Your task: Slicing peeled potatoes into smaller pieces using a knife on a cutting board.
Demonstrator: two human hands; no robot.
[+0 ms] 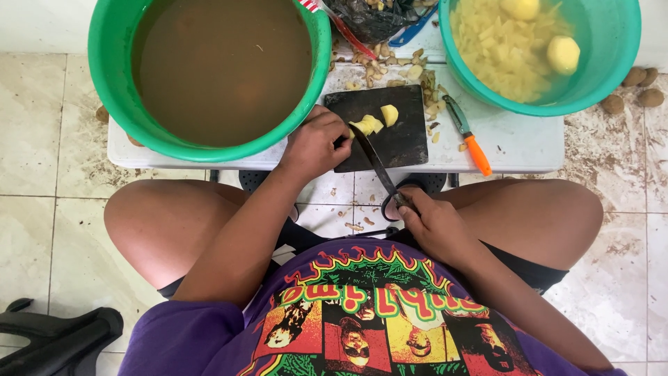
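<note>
Two hands are cutting a peeled potato on a small black board.

The right hand (435,223) is closing fully around the handle of a knife (376,160), and the dark blade is reaching forward from it to the potato pieces (369,124). The left hand (316,143) is lying on the near left corner of the cutting board (396,139), with its fingers curling down and pressing on the yellow pieces, just beside the blade tip. One more piece is lying a little beyond them. To the right of the board, a peeler with an orange handle (470,139) is resting on the white table (522,143). Peels are lying beyond the board. Beyond the left hand a green basin of brown water (219,66) is standing; beyond the right hand, a teal basin of cut potatoes (543,49) is standing.
</note>
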